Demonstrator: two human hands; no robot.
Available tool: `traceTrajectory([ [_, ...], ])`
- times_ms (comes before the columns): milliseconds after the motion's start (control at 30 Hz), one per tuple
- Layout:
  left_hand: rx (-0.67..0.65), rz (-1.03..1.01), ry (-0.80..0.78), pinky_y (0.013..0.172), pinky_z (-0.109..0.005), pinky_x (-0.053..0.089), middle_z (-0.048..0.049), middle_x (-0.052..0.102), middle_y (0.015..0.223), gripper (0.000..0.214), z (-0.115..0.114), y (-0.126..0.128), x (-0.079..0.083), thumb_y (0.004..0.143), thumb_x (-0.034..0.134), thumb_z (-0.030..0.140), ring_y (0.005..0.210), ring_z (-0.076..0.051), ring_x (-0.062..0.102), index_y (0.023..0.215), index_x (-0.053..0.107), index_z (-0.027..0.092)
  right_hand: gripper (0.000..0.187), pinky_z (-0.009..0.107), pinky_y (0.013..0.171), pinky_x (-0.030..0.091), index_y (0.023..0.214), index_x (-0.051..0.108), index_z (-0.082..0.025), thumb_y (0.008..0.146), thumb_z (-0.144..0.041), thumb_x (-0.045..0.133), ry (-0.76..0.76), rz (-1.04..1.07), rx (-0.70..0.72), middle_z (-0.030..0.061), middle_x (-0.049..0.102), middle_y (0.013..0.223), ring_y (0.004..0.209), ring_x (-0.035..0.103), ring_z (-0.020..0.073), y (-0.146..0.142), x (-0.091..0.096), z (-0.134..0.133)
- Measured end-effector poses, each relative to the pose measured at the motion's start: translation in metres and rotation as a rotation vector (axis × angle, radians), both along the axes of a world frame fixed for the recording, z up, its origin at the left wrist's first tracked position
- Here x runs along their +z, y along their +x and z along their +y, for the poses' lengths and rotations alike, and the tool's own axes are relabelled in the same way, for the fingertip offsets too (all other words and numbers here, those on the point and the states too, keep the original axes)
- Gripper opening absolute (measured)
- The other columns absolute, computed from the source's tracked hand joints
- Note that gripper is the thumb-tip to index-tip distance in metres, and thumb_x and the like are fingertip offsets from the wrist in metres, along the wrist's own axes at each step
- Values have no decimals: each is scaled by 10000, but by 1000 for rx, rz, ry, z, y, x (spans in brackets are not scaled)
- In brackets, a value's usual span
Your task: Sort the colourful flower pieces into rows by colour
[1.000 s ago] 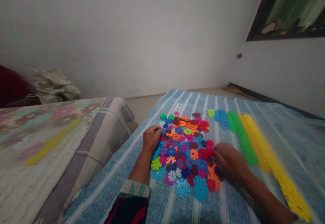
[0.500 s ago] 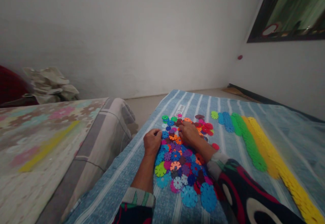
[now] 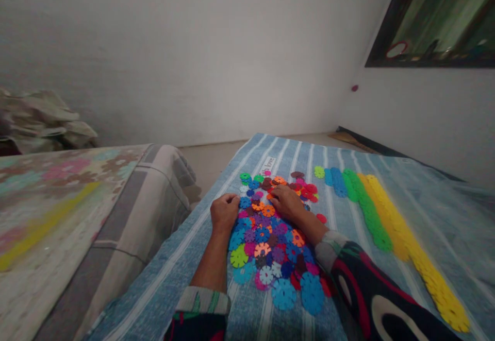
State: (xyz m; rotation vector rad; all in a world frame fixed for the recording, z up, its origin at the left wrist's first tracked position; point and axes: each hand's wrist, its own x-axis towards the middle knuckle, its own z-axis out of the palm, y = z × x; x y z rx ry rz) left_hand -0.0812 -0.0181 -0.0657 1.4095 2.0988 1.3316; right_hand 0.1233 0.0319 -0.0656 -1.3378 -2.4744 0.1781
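A heap of flat plastic snowflake discs point(image 3: 270, 238) in many colours lies on a blue striped cloth point(image 3: 216, 227). My left hand point(image 3: 224, 211) rests curled at the heap's left edge, fingertips against the discs. My right hand point(image 3: 286, 202) lies palm down on the far part of the heap, fingers bent over orange and red discs; what it grips, if anything, is hidden. To the right run sorted rows of discs: a blue row point(image 3: 337, 181), a green row point(image 3: 365, 208) and a long yellow row point(image 3: 410, 243).
A mattress with a flowered cover point(image 3: 77, 202) lies to the left, crumpled cloth point(image 3: 42, 119) behind it. A white wall stands ahead and a dark-framed mirror point(image 3: 436, 21) hangs at the upper right. Bare floor point(image 3: 209, 158) shows between mattress and cloth.
My right hand has moved from the heap's right side to its far middle. The left hand has stayed at the left edge. The view has shifted slightly to the right.
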Motion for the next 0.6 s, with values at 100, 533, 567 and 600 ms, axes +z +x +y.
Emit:
traceTrajectory([
  [100,-7,16,-11,728,-286,486,-29,729,721,305,1,-1,1,672,504,363,745,-214,670,712,732,165,205,285,878,409,911,695,-152,940,-236,510,10,4,0,101,659,1039,1013,572,193,1,0,0],
  [533,-8,94,-44,786,-332,505,-21,719,710,254,14,-11,4,643,555,400,769,-248,664,692,704,201,299,329,839,456,982,674,-159,981,-319,422,31,-64,-79,122,651,1061,988,591,230,-5,9,-7],
  [567,-7,93,-38,790,-332,505,-18,715,697,237,14,-10,4,644,559,394,772,-248,662,682,698,205,306,333,831,458,978,674,-162,983,-326,417,29,-63,-80,122,651,1057,983,592,234,-5,9,-8],
  [600,-3,91,-34,797,-334,506,-17,712,689,223,14,-10,5,644,563,389,779,-250,662,672,693,209,314,337,824,459,972,674,-164,987,-333,409,27,-60,-82,121,652,1049,975,593,237,-5,9,-10],
])
